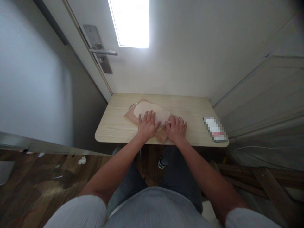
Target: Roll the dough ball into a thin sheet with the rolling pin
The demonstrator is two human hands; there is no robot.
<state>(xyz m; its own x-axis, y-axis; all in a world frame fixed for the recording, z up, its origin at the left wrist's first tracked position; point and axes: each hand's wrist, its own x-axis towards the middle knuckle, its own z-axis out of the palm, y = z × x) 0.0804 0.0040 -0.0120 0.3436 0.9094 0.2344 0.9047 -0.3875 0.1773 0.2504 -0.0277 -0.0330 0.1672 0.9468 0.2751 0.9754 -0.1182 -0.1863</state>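
A pale, flat sheet with a rounded outline, which looks like rolled-out dough (143, 108), lies on a brown wooden cutting board (161, 135). The board sits at a slant, its metal handle (132, 106) at the upper left. Palm down, my left hand (148, 124) rests on the near side of the sheet with its fingers spread. At the sheet's right end is my right hand (176, 127), its fingers apart and a little bent, with the thumb by the sheet's edge. What lies beneath both palms is hidden.
A light wooden table (111, 123) carries the board and stands against a white door with a metal lever handle (104, 51). Near the table's right edge lies a blurred-out phone-like object (215, 129). Wooden planks (270, 183) are on the floor at the right.
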